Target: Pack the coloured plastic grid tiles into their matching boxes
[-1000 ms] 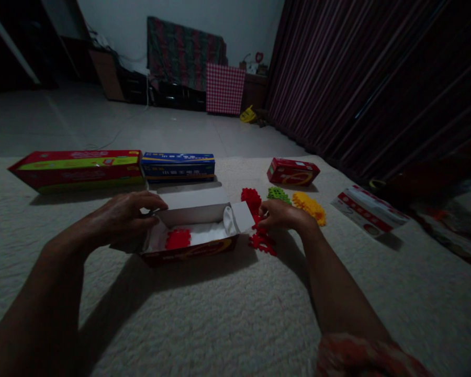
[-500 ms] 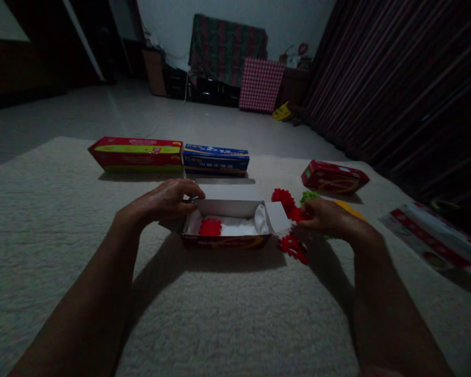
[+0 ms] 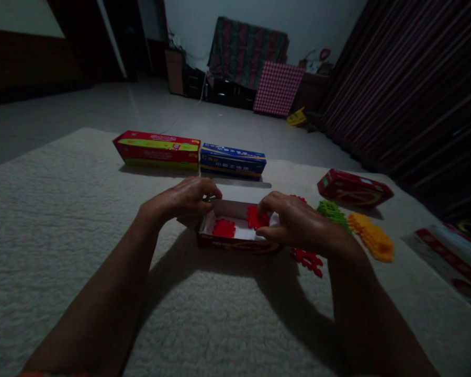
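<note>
A small red cardboard box (image 3: 239, 245) with a white inside stands in front of me, its lid flap (image 3: 241, 193) folded back. My left hand (image 3: 188, 198) grips the box at its back left corner. In my right hand (image 3: 288, 217), thumb and fingers pinch a red toothed puzzle piece (image 3: 255, 217) over the box's right half. Inside on the left lies another red toothed piece (image 3: 224, 228). Beside the box, partly hidden by my right hand, more red pieces (image 3: 306, 260) rest on the mat.
Green toothed pieces (image 3: 333, 213) and yellow ones (image 3: 371, 236) lie at the right on the pale mat (image 3: 204, 324). Farther back stand a red-and-yellow box (image 3: 159, 151), a blue box (image 3: 232, 160) and a dark red box (image 3: 355, 187). A printed package (image 3: 451, 256) is at far right.
My right hand has moved left from the loose pieces to above the box, bringing a red puzzle piece. My left hand keeps its hold on the box. The view has shifted somewhat.
</note>
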The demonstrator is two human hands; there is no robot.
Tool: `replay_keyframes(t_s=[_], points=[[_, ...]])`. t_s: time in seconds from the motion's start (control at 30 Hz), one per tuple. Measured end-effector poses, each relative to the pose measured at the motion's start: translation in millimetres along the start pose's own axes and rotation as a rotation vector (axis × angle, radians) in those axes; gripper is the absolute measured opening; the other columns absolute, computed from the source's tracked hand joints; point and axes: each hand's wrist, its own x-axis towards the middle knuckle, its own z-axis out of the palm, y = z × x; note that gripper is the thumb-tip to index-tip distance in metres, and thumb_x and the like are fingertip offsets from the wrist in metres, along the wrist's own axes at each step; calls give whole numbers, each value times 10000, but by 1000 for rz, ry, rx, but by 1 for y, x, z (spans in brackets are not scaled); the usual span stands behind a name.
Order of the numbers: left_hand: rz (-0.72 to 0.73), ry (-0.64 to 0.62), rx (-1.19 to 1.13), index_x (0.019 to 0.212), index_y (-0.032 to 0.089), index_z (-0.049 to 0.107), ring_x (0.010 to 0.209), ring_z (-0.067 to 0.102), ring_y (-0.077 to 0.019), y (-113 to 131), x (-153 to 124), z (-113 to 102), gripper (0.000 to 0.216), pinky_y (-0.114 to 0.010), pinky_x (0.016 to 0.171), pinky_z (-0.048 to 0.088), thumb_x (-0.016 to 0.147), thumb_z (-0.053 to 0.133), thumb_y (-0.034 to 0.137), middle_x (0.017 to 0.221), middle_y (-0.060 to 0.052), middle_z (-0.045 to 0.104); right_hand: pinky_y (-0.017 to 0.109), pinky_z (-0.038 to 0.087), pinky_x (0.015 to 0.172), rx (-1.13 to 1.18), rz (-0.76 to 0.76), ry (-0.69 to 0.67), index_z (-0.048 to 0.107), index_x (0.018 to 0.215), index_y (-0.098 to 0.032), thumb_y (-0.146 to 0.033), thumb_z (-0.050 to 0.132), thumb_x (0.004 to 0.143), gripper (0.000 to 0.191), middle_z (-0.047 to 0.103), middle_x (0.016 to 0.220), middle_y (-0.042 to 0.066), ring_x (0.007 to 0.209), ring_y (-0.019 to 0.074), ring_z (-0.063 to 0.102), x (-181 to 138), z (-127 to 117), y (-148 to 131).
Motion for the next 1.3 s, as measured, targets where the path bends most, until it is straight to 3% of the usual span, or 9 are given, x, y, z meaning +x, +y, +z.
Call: replay_keyframes(t_s=[0.2, 0.4, 0.5, 0.67, 0.87, 1.07, 1.3], points=[[-5, 3, 10, 1203, 221, 710, 1099, 648, -226, -4, 0, 3, 402, -320, 938, 474, 825, 574, 215, 1216, -73, 713, 316, 438, 738, -3, 77, -68, 658, 923, -202, -265, 750, 783, 179, 660, 1007, 70, 910, 219, 603, 2, 8, 7], [21, 4, -1, 1189, 210, 714, 1080, 655, -227, -3, 1, 2, 405, -319, 921, 477, 812, 566, 214, 1201, -74, 722, 305, 448, 726, -1, 85, -30, 651, 952, -196, -265, 751, 772, 217, 652, 1052, 75, 896, 207, 606, -2, 7, 12], [13, -18, 9, 1183, 217, 717, 1058, 663, -232, -4, 3, 1, 405, -324, 906, 484, 804, 574, 225, 1179, -73, 729, 292, 457, 732, -10, 57, 44, 657, 982, -207, -244, 724, 778, 218, 653, 1096, 69, 912, 202, 613, -7, 5, 18], [28, -10, 6, 1147, 223, 732, 1078, 663, -236, -5, 4, 2, 388, -338, 935, 484, 793, 573, 225, 1178, -76, 728, 304, 470, 731, -49, 41, 197, 677, 993, -210, -274, 683, 814, 190, 680, 1003, 57, 858, 198, 631, -13, -2, 39], [5, 2, -19, 1132, 210, 731, 1089, 661, -271, -5, 3, 3, 390, -399, 955, 502, 788, 556, 263, 1224, -99, 712, 322, 494, 759, -79, 286, 368, 726, 869, -190, -207, 617, 824, 118, 738, 902, 85, 821, 209, 668, -16, -10, 94], [38, 27, -59, 1111, 211, 721, 1074, 663, -261, -13, 8, 9, 349, -389, 930, 510, 826, 542, 303, 1230, -98, 709, 305, 475, 867, -126, 393, 296, 765, 1014, -171, -138, 597, 829, 252, 753, 1010, 102, 952, 216, 671, -25, 15, 142], [38, 11, -82, 1113, 213, 716, 1060, 662, -240, -17, 8, 9, 316, -348, 889, 499, 857, 547, 288, 1236, -93, 716, 349, 459, 924, -105, 455, 252, 738, 1094, -198, -210, 605, 854, 274, 681, 1126, 111, 1034, 226, 606, -27, 25, 143]])
